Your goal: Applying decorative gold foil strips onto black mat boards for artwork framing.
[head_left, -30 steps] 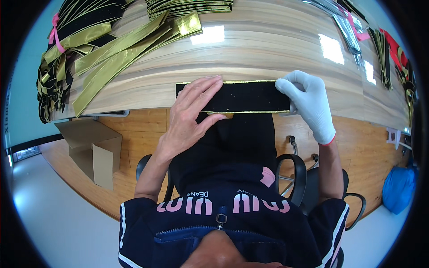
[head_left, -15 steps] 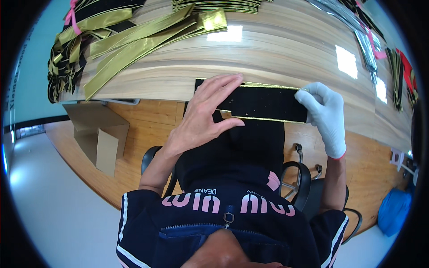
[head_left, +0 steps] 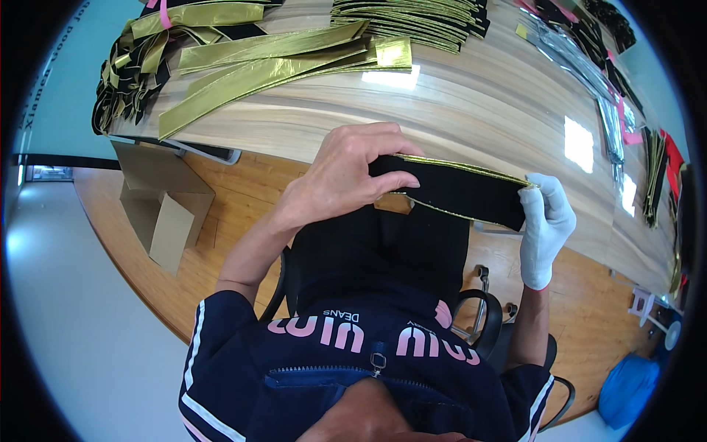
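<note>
Between my hands a black fabric strip with shiny gold edges is stretched over my lap, at the table's near edge. My bare left hand grips its left end, thumb on the near face and fingers behind. At the other end, my right hand, in a white knitted glove, pinches the strip's upper right corner. The strip bows slightly and its right end hangs a little lower. The fingers behind it are partly hidden.
Long gold strips lie on the wood-grain table at the far left, beside a stack of black-and-gold strips. Silver strips lie at far right. An open cardboard box stands on the floor at left.
The strip has moved off the table edge toward me and now bows. My left hand has closed on its end; my right hand has moved slightly lower. The whole view has shifted.
</note>
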A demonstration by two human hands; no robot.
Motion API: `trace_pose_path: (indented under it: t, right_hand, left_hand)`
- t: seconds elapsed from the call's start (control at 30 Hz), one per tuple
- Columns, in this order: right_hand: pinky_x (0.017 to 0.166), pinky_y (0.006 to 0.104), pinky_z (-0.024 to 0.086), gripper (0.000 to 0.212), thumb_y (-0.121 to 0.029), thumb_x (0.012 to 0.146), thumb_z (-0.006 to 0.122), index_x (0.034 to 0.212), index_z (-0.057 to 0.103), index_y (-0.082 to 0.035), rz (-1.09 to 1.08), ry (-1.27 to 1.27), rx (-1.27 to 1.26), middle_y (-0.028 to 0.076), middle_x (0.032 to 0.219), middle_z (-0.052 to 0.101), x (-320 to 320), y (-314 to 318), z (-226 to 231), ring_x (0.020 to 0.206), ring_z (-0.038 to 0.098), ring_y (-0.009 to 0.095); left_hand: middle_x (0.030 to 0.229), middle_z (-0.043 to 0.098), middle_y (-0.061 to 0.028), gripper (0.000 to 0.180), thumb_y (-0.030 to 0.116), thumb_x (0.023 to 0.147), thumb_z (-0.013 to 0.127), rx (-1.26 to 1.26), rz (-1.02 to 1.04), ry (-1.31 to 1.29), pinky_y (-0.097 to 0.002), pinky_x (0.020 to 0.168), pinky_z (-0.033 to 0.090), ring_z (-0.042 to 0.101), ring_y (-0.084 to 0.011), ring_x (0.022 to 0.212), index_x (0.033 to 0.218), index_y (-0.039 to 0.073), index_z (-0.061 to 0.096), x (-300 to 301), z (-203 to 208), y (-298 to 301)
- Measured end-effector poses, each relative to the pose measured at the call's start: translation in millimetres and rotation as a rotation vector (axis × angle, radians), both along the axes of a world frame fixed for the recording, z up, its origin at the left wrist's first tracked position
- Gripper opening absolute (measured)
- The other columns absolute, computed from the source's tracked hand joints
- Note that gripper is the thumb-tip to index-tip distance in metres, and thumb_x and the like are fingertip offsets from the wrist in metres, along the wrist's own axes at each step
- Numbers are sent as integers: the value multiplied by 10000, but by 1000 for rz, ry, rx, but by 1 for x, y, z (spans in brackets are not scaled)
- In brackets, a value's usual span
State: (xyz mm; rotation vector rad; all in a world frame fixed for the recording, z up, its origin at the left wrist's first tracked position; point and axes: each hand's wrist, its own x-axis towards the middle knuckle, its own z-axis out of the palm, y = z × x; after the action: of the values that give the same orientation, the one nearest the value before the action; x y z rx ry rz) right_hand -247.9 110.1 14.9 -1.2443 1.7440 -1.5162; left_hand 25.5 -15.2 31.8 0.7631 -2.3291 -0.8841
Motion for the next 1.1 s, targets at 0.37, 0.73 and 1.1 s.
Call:
trace_pose_path:
  t: [0.37,0.73,1.1]
  right_hand:
    - [637,220,336,184,-127,990,660,859,691,-2,176,-13,169,-83,757,544,15,-12,35,723,429,15]
    - [674,255,553,205,-126,988,623,1040,725,43,430,-304,298,104,868,754,0,5,38,722,685,114]
    - [667,205,439,223,-183,1043,669,1022,757,21,183,-152,72,-59,850,633,10,-9,14,765,535,15]
  left_hand:
    - [687,567,-113,328,247,875,843,324,-337,-167,-377,609,408,445,-219,626,990,-30,710,0,36,-16]
    - [815,651,58,205,120,891,861,829,-274,-97,-236,627,389,500,-23,730,1016,-15,770,17,36,-12]
    - [856,645,55,361,240,1011,742,853,-403,-69,-218,712,467,550,-44,800,1267,-13,702,-2,12,0]
